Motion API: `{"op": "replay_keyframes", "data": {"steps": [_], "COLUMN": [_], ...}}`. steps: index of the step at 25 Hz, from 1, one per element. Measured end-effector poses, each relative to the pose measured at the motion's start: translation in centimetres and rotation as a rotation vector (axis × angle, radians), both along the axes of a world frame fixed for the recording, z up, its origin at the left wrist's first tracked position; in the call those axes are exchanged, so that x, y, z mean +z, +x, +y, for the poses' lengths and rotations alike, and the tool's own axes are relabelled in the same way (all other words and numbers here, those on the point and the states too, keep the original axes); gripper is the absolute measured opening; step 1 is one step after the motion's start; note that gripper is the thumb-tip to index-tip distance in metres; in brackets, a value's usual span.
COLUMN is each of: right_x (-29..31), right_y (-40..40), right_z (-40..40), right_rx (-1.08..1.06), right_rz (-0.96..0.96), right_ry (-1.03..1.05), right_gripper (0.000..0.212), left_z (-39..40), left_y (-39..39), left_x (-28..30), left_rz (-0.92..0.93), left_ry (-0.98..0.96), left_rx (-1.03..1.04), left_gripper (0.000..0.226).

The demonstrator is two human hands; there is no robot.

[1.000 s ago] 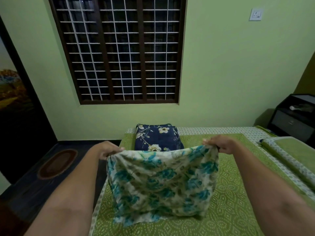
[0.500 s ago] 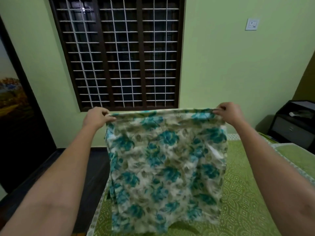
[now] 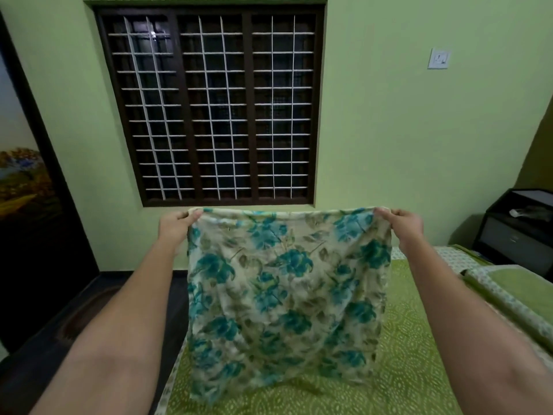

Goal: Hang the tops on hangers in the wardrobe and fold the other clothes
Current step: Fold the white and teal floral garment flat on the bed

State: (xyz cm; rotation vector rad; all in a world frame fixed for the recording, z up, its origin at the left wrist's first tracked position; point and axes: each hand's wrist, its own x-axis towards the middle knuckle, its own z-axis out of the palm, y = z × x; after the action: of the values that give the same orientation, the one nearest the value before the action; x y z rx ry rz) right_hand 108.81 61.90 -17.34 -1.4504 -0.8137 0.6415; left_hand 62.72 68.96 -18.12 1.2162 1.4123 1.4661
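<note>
Across the upper half of the frame a green wall [image 3: 404, 130] carries a dark-framed window [image 3: 209, 106] with a white grille. Below it, filling the lower right, lies a bed [image 3: 413, 354] under a green patterned cover. At centre frame hangs the cloth [image 3: 284, 295], cream with teal flowers, stretched flat by its top edge; its lower hem touches or nearly touches the bed, I cannot tell which. Both arms reach in from the lower corners. At the far left edge stands a dark door [image 3: 33, 235] with a painted landscape panel. At right centre sits a black cabinet [image 3: 517, 232], and below it a green pillow [image 3: 520, 295] lies on the bed. The left hand [image 3: 176, 226] pinches the cloth's upper left corner, fingers curled round the edge. The right hand [image 3: 404, 224] pinches the upper right corner likewise. High on the right a white switch [image 3: 438, 58] is fixed to the wall.
</note>
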Motion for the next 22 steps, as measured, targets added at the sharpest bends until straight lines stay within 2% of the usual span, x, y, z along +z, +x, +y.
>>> {"op": "replay_keyframes", "data": {"steps": [3,5,7,8,9,11,12,14,17,22], "right_x": [2.5,3.7,5.0,5.9,7.1,9.4,10.2,10.3,9.2,8.0], "right_y": [1.1,3.2,2.8,0.9,-1.9,-7.9,-10.8,-13.5,-14.5,-13.4], "right_z": [-1.5,-2.7,-3.0,-2.8,-2.5,-1.7,-1.6,-1.0,-1.0,-0.8], "right_rx": [0.152,0.349,0.489,0.569,0.655,0.768,0.823,0.904,0.986,0.968], "right_rz": [0.217,0.278,0.315,0.325,0.304,0.222,0.175,0.176,0.235,0.261], "right_ry": [0.288,0.581,0.727,0.748,0.737,0.701,0.663,0.615,0.586,0.607], "right_gripper": [0.04,0.029,0.015,0.01,0.006,0.019,0.026,0.031,0.027,0.03], "left_z": [-1.7,-3.8,-6.2,-6.7,-6.8,-6.8,-6.9,-7.0,-6.7,-5.8], "left_y": [-0.7,-2.5,-2.0,-0.1,2.6,8.9,11.8,15.5,16.9,18.0], "left_x": [4.1,6.7,9.1,10.3,11.5,12.9,13.0,12.4,11.2,10.1], "left_rz": [-0.308,-0.51,-0.617,-0.58,-0.455,-0.225,-0.199,-0.295,-0.331,-0.28], "left_ry": [0.159,0.362,0.535,0.559,0.536,0.44,0.416,0.429,0.445,0.399], "left_rx": [-0.145,-0.313,-0.457,-0.536,-0.581,-0.615,-0.665,-0.792,-0.906,-0.948], "left_gripper": [0.019,0.018,0.012,0.014,0.021,0.026,0.021,0.006,0.009,0.026]}}
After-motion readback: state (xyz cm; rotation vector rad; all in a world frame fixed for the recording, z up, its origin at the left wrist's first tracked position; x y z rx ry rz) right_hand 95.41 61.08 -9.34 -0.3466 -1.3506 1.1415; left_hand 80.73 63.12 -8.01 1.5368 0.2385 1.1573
